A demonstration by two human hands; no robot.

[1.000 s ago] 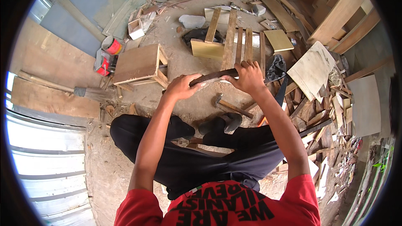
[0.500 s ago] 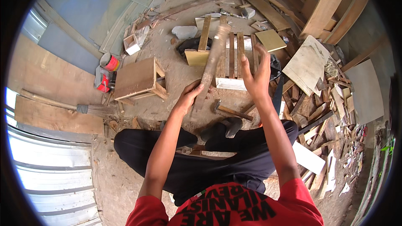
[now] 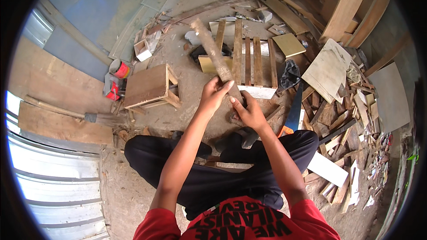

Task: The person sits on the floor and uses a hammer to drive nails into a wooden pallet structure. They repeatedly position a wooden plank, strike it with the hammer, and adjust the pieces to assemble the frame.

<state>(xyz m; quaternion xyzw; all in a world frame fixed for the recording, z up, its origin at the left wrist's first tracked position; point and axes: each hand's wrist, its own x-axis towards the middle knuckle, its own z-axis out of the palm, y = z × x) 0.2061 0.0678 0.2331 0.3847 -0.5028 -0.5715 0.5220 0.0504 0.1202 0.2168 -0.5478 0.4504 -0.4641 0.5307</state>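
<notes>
A rough, weathered strip of wood [image 3: 212,49] is held up in front of me, its far end tilted to the upper left. My left hand [image 3: 215,92] wraps round it below its middle, thumb along the top. Close by, my right hand [image 3: 250,112] grips its near end. Beneath the right hand, the hammer [image 3: 234,116] is mostly hidden. Just beyond the hands stands a slatted wooden piece [image 3: 260,92] with brown slats and a white front board. A handsaw [image 3: 294,112] with an orange handle lies beside my right knee.
A small wooden stool [image 3: 149,86] stands at left, near paint cans [image 3: 119,67]. A broom [image 3: 104,118] lies behind it. Wood offcuts [image 3: 327,113] pile up at right under a pale board [image 3: 327,69]. Tall planks [image 3: 347,6] lean at the far right.
The wood strip has swung from leaning right to leaning left. My right hand, raised and open before, has come down and closed on its near end.
</notes>
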